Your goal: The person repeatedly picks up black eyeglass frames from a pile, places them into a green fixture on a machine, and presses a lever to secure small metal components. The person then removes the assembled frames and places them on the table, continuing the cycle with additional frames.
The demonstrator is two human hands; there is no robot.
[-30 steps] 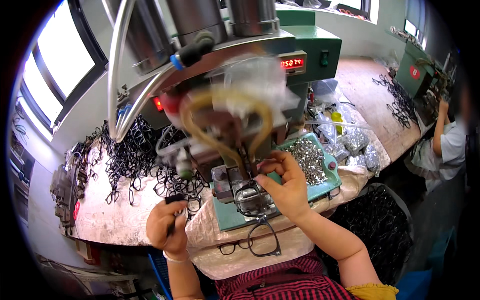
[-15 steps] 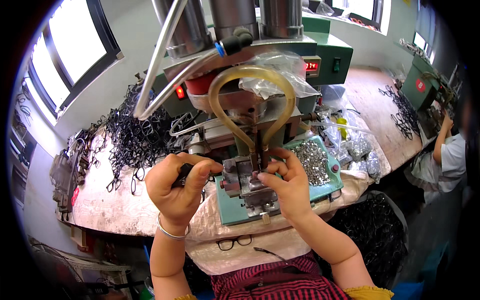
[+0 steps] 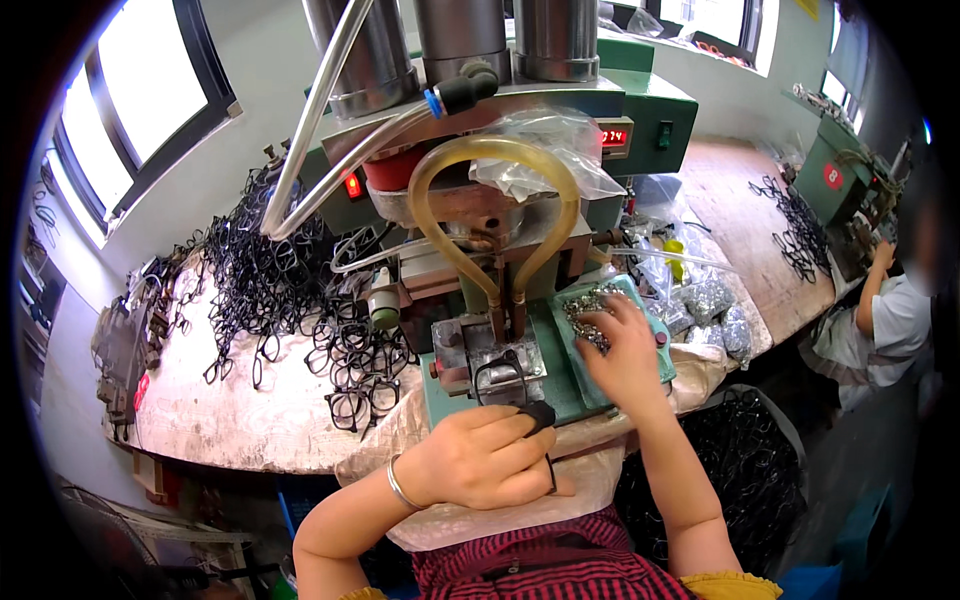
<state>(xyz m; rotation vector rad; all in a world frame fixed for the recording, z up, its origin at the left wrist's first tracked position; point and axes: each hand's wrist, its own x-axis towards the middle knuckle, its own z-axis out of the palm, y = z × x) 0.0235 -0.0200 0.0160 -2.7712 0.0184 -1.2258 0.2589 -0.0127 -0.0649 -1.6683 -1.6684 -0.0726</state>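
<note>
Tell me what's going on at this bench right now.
A person sits at a green press machine on a workbench. Their left hand holds a black eyeglass frame at the machine's front edge, just before the fixture, where another black frame lies. Their right hand reaches into a tray of small metal parts beside the fixture. A heap of black frames lies to the left, and another worker sits at the far right.
</note>
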